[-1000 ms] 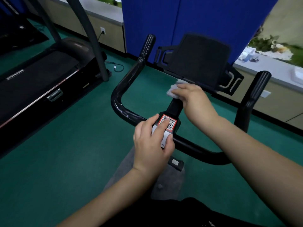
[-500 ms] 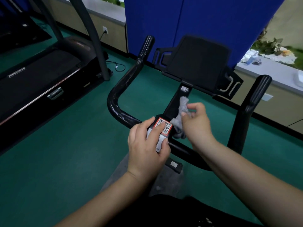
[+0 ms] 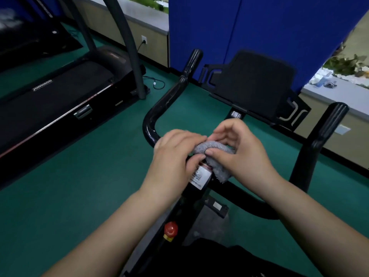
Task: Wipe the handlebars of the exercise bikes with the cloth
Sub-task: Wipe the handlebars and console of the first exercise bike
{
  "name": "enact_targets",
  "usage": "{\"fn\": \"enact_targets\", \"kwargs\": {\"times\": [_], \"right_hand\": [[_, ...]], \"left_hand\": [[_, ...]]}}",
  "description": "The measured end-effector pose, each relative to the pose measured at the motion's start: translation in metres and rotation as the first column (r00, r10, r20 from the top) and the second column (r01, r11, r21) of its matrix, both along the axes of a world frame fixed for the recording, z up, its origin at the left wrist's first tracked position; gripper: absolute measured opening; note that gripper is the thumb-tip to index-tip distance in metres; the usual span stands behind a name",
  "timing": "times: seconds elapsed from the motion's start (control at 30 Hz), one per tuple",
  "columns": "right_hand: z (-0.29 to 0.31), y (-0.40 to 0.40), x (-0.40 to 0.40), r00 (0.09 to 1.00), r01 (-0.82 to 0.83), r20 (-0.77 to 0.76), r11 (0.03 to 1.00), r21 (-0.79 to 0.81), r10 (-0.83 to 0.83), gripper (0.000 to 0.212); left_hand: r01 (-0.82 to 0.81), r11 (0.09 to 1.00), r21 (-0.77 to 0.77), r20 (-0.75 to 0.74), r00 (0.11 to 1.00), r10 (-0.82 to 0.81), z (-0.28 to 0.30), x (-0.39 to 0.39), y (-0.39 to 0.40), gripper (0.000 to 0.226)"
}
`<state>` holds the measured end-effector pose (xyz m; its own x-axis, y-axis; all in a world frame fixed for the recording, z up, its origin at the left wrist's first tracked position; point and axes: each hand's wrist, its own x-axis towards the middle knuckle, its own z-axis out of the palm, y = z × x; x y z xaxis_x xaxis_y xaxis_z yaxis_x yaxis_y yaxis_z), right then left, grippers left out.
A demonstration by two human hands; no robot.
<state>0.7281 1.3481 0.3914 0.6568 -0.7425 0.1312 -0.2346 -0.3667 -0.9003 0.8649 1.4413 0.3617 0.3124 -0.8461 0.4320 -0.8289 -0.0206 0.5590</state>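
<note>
Between both hands' fingers [image 3: 209, 152], cloth [image 3: 217, 156].

Hands: left hand [image 3: 175, 156] and right hand [image 3: 237, 150] meet over the bike's centre stem, both gripping the cloth.
Cloth: bunched grey terry cloth [image 3: 216, 154], draped over the stem's white label [image 3: 199, 176].
Handlebars: glossy black tubular handlebars [image 3: 171, 100], ends upturned.
Console: black flat holder [image 3: 253, 82] beyond hands.
Floor: green floor [image 3: 79, 176]; black treadmill [image 3: 50, 100] at left edge.

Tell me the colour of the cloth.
Grey; the cloth shows best in the head view.
</note>
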Motion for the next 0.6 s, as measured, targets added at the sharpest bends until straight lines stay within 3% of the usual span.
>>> {"fn": "enact_targets", "kwargs": {"times": [0.07, 0.13, 0.2, 0.27, 0.33, 0.4, 0.47, 0.53, 0.6], "right_hand": [[-0.001, 0.002, 0.004, 0.998, 0.043, 0.053, 0.999, 0.004, -0.043, 0.037], [-0.004, 0.001, 0.006, 0.993, 0.109, 0.052, 0.992, -0.056, -0.107, 0.028], [-0.012, 0.0, 0.004, 0.987, 0.158, -0.015, 0.981, -0.115, -0.161, 0.023], [-0.024, 0.002, 0.001, 0.981, 0.156, -0.084, 0.973, -0.169, -0.172, 0.021], [-0.036, 0.009, -0.002, 0.979, 0.101, -0.151, 0.967, -0.236, -0.139, 0.021], [-0.045, 0.015, -0.003, 0.975, 0.049, -0.193, 0.951, -0.305, -0.112, 0.023], [-0.048, 0.017, -0.003, 0.971, 0.042, -0.208, 0.943, -0.329, -0.115, 0.024], [-0.048, 0.016, -0.002, 0.97, 0.049, -0.207, 0.94, -0.337, -0.125, 0.024], [-0.049, 0.016, -0.002, 0.968, 0.051, -0.214, 0.934, -0.354, -0.133, 0.025]], "left_hand": [[-0.023, 1.0, 0.015, -0.015, 1.0, 0.023, 0.003, 0.011, 0.001, 0.025], [-0.148, 0.989, -0.03, -0.022, 0.989, 0.147, 0.007, 0.021, 0.006, 0.02], [-0.273, 0.954, -0.127, -0.041, 0.962, 0.27, 0.009, 0.032, 0.013, 0.013], [-0.29, 0.942, -0.169, -0.05, 0.957, 0.286, 0.004, 0.043, 0.019, 0.014], [-0.171, 0.979, -0.112, 0.022, 0.984, 0.175, -0.007, 0.049, 0.023, 0.016], [0.043, 0.999, 0.023, 0.1, 0.994, -0.045, -0.022, 0.05, 0.028, 0.025], [0.189, 0.974, 0.122, 0.045, 0.98, -0.196, -0.03, 0.046, 0.034, 0.037], [0.197, 0.975, 0.107, -0.07, 0.979, -0.19, -0.029, 0.049, 0.032, 0.033], [0.167, 0.975, 0.143, 0.0, 0.986, -0.169, -0.028, 0.056, 0.024, 0.033]]}}
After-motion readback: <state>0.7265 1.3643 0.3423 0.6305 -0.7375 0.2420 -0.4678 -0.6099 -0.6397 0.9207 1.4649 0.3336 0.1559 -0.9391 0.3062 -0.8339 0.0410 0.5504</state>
